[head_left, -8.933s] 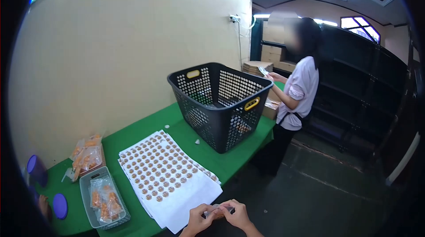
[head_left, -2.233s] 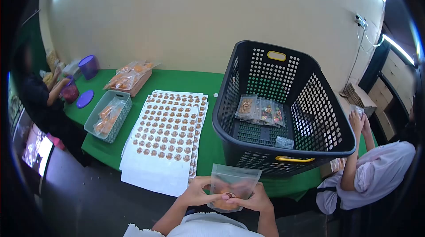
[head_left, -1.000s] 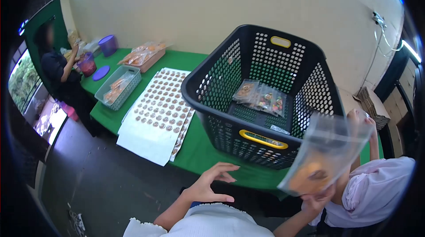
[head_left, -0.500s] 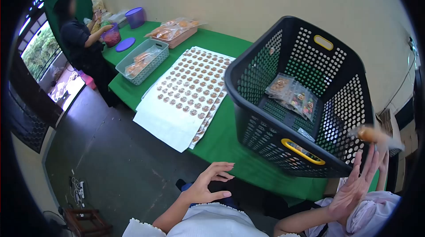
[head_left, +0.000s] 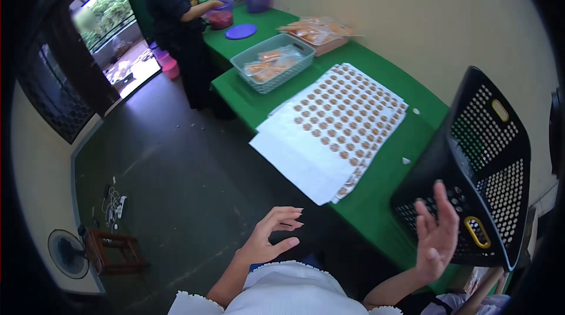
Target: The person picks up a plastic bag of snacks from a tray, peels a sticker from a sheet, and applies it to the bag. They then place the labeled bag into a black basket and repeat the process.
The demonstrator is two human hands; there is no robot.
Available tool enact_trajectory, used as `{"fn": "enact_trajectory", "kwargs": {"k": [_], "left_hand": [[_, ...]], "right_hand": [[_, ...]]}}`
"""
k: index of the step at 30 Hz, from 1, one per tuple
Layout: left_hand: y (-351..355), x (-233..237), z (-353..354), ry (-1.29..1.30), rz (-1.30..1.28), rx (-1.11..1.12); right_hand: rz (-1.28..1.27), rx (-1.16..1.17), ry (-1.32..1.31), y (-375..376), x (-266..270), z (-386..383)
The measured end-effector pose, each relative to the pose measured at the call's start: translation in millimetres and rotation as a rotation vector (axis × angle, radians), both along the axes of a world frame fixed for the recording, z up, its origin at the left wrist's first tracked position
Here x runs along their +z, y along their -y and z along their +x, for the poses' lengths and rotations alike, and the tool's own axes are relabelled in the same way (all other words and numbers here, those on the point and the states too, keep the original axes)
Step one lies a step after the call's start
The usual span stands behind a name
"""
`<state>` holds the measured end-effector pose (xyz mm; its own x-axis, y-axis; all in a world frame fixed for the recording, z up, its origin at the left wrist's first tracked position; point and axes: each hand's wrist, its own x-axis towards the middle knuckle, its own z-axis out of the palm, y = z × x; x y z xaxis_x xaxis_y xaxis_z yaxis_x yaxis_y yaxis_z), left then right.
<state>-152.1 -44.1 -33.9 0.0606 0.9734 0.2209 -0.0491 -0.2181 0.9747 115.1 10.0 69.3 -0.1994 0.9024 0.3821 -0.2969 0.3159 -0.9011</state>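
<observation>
My left hand [head_left: 273,235] hangs in front of my body above the floor, fingers loosely curved and apart, with nothing in it. My right hand [head_left: 436,235] is raised with its fingers spread and palm showing, also holding nothing. It overlaps the near side of a tall black perforated laundry basket [head_left: 421,171] with yellow-rimmed handles, which stands at the right of the green-covered table. Most of the basket's inside is hidden from this angle. Left of it lie stacked white sheets of round brown stickers [head_left: 341,118], their plain end towards me.
A pale green basket [head_left: 273,66] of bagged orange food and a tray of more packets [head_left: 321,29] stand further back. Beyond are a purple lid [head_left: 241,32], a purple tub [head_left: 257,0] and a co-worker [head_left: 170,20] reaching into another tub. Another person's arm [head_left: 482,291] shows lower right.
The view has swung left, so the black basket now sits further right and its packets are out of sight. My right hand has come leftward; the blurred packet near it is gone from view.
</observation>
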Motion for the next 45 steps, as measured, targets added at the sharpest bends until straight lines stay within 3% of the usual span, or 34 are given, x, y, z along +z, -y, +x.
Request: {"fn": "enact_trajectory", "kwargs": {"k": [6, 8, 12, 14, 18, 23, 24, 26, 29, 34, 37, 39, 41, 45], "left_hand": [[26.9, -1.5, -99.1, -0.051, 0.017, 0.262], [35.4, -5.2, -128.5, -0.073, 0.014, 0.362], [49.6, 0.3, -172.3, -0.138, -0.047, 0.429], [54.3, -1.0, -190.9, -0.162, -0.054, 0.447], [55.9, -14.4, -221.5, -0.126, -0.091, 0.536], [30.2, -45.9, -248.1, 0.136, -0.228, 0.671], [20.4, -41.2, -254.8, 0.018, -0.270, 0.649], [-2.2, -35.3, -271.4, -0.093, -0.231, 0.570], [-39.9, -24.7, -298.9, -0.240, -0.192, 0.620], [-99.2, -10.2, -338.2, -0.178, -0.186, 0.754], [-136.2, -2.9, -359.5, -0.276, -0.258, 0.703], [-162.0, 2.7, -365.4, -0.168, -0.261, 0.736], [-184.4, -3.4, -374.2, -0.182, -0.257, 0.675], [-236.2, -12.3, -376.8, -0.139, -0.251, 0.498]], "right_hand": [[-0.192, 0.483, 0.079, -29.9, -42.5, -130.0], [-0.187, 0.576, 0.205, -37.3, -59.3, -168.4], [-0.245, 0.689, 0.214, -43.7, -83.8, -226.1], [-0.208, 0.708, 0.380, -51.0, -92.3, -248.9], [-0.086, 0.616, 0.623, -71.9, -107.2, -289.3], [-0.003, 0.590, 0.717, -121.7, -114.7, -325.5], [0.009, 0.565, 0.708, -134.6, -118.2, -333.4], [-0.043, 0.442, 0.705, -165.7, -130.4, -350.2], [0.024, 0.254, 0.814, -228.2, -148.3, -377.8], [0.156, -0.128, 1.084, -328.6, -170.2, -430.8], [0.191, -0.118, 1.162, -370.1, -177.7, -452.5], [0.185, -0.133, 1.197, -382.3, -180.7, -463.3], [0.051, 0.010, 1.478, -382.9, -172.5, -468.8], [0.063, -0.047, 1.466, -385.6, -203.8, -466.9]]}}
